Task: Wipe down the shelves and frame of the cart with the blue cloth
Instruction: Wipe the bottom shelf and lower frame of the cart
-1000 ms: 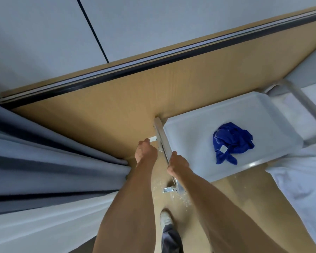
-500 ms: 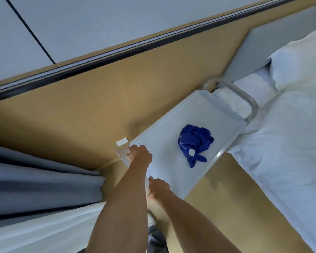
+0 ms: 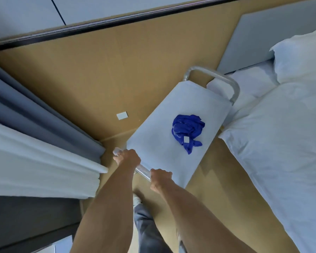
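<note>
Both hands grip the cart's near handle: the left hand closed round its left end, the right hand clenched further along. The blue cloth lies crumpled on the top shelf, apart from both hands. The cart's far handle seems to touch the bed.

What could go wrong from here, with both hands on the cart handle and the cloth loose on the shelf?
1. The cloth lies loose on the top shelf; a jolt could slide it off.
2. The cart's far handle sits close to the bed, so pushing further may snag the bedding.
3. Left hand and right hand both grip the near handle, so wiping cannot start yet.
</note>
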